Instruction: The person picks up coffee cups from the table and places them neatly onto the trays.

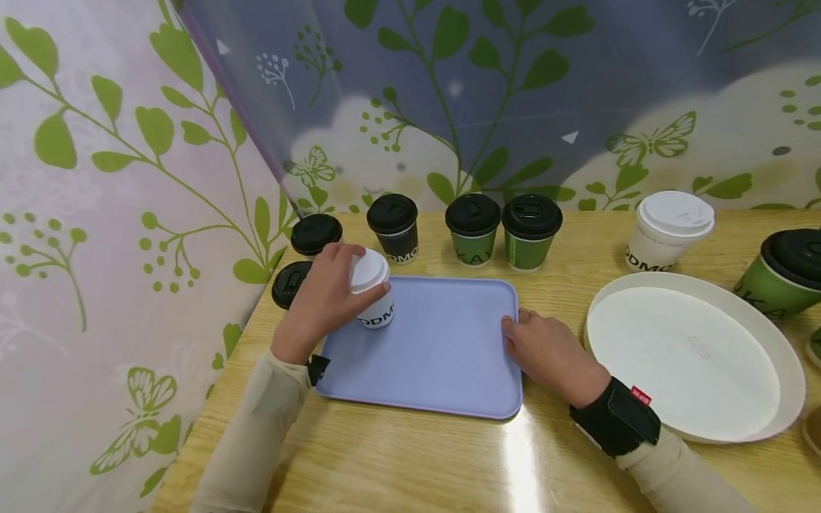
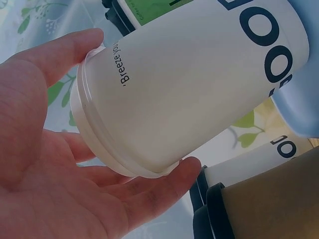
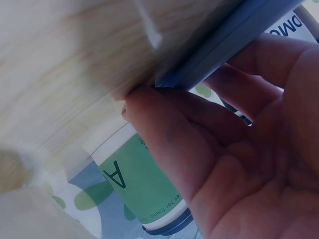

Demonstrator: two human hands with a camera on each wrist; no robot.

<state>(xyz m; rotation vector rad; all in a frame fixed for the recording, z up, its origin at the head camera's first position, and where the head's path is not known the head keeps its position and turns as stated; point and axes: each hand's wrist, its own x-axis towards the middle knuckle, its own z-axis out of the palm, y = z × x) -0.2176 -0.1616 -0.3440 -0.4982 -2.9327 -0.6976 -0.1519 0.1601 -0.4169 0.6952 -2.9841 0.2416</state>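
My left hand point(image 1: 325, 297) grips a white paper coffee cup point(image 1: 377, 311) from above, thumb and fingers spread round its white lid point(image 2: 99, 119). The cup stands upright over the left part of a lavender-blue rectangular tray point(image 1: 442, 342). At the tray's right edge, my right hand point(image 1: 553, 353) pinches the rim point(image 3: 214, 55), with the thumb on the near side. Two black-lidded cups stand just left of the tray, partly hidden behind my left hand; the nearer lid point(image 1: 290, 283) is close to the wrist.
Behind the tray stand a dark cup point(image 1: 399, 242) and two green cups, the left one point(image 1: 473, 242) beside the right one point(image 1: 528, 249). Right of it lies a round white tray point(image 1: 680, 356), with a white cup point(image 1: 661, 239) and a green cup point(image 1: 779, 281) around it. Patterned fabric closes off the back and left.
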